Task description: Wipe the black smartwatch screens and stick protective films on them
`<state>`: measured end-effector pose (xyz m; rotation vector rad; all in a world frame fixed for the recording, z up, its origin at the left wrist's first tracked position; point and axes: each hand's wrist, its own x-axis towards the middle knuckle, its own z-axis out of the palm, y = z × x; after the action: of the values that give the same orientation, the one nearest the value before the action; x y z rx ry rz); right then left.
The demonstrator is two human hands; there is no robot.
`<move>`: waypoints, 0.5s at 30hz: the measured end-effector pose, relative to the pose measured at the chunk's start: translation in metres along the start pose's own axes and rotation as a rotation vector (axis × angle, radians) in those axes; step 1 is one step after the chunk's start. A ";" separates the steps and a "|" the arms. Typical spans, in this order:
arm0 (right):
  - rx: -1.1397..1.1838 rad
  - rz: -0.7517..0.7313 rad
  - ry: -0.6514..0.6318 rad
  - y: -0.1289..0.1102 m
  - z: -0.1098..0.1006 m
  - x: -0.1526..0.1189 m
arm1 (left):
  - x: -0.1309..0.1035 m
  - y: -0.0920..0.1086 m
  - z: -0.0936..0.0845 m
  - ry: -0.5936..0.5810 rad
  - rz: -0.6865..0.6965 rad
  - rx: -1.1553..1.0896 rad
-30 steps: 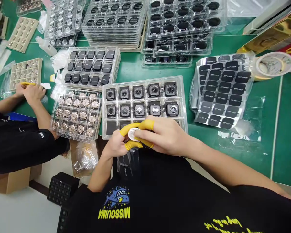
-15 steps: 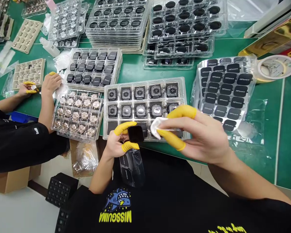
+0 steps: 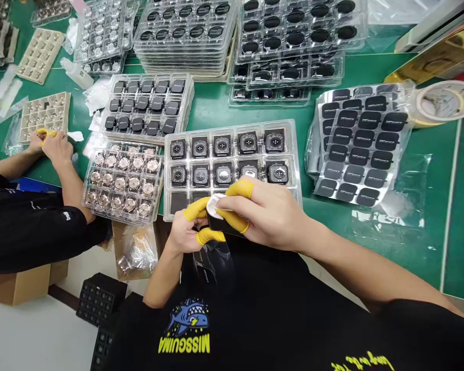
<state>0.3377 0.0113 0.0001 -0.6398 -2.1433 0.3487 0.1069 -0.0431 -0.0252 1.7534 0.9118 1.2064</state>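
My left hand [image 3: 185, 230], with yellow finger cots on thumb and forefinger, grips a black square smartwatch [image 3: 219, 225] by its edge. A dark printed film in clear plastic [image 3: 212, 263] hangs below that hand. In my right hand [image 3: 272, 214], also in yellow finger cots, a bunched white cloth [image 3: 214, 204] is pinched. The cloth lies against the upper part of the watch and hides some of it. Just beyond both hands is a clear plastic tray [image 3: 296, 165] of square watch cases, backs up; its front row is partly covered by my hands.
Left of my tray stands a tray of rose-gold watches [image 3: 120, 184], with black square pieces [image 3: 141, 105] in trays behind. Sticker sheets [image 3: 358, 149] and a tape roll [image 3: 446, 100] lie right. Tall tray stacks [image 3: 185, 56] fill the back. A co-worker's hands [image 3: 56, 147] work at far left.
My right hand has moved left and down, bringing the white cloth onto the watch. My left hand keeps its grip nearly in place. The co-worker's hands have come together.
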 end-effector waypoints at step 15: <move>0.321 0.166 -0.063 -0.002 -0.029 0.000 | -0.009 0.004 0.002 0.125 -0.173 -0.110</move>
<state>0.3600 0.0105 0.0181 -0.6267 -2.0366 0.7939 0.1062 -0.0532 -0.0257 1.4946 1.0277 1.2385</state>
